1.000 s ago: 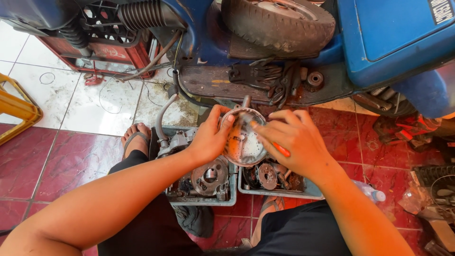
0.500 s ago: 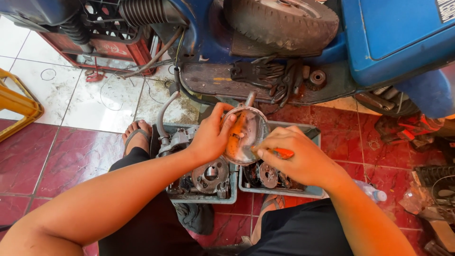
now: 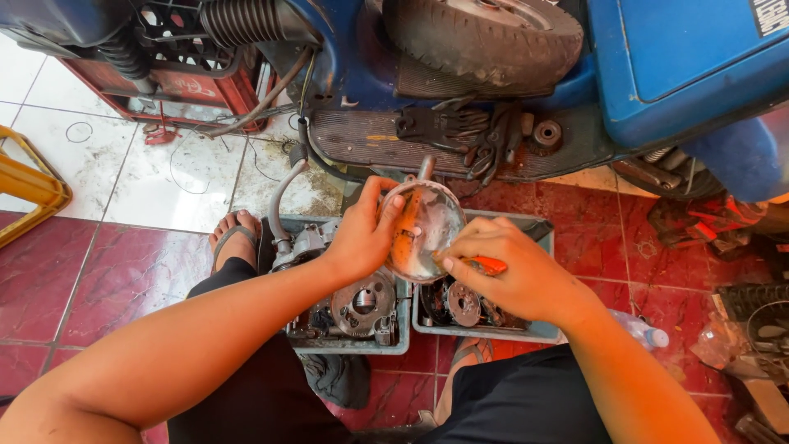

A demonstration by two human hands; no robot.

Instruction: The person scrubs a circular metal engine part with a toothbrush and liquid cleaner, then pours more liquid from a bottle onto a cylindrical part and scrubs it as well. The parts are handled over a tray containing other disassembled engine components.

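My left hand point(image 3: 362, 234) grips the left rim of a round, shiny metal engine cover point(image 3: 427, 226) and holds it up, tilted, above two grey trays. My right hand point(image 3: 509, 267) is closed on an orange-handled tool point(image 3: 491, 265) whose tip rests against the cover's lower right edge. Below the cover, the left tray point(image 3: 394, 341) holds a grey engine block with a round gear part point(image 3: 362, 304). The right tray point(image 3: 534, 329) holds smaller dark engine parts point(image 3: 462, 302).
A blue scooter point(image 3: 657, 74) with a tyre point(image 3: 485, 41) stands just beyond the trays, black gloves point(image 3: 468, 127) on its footboard. A red crate point(image 3: 189, 82) sits far left, a yellow frame point(image 3: 33, 189) at the left edge. Tools lie at right point(image 3: 707, 222). My sandalled foot point(image 3: 234, 238).
The cover has tilted more upright and risen slightly. My right hand has dropped from the cover's top right to its lower right edge with the tool.
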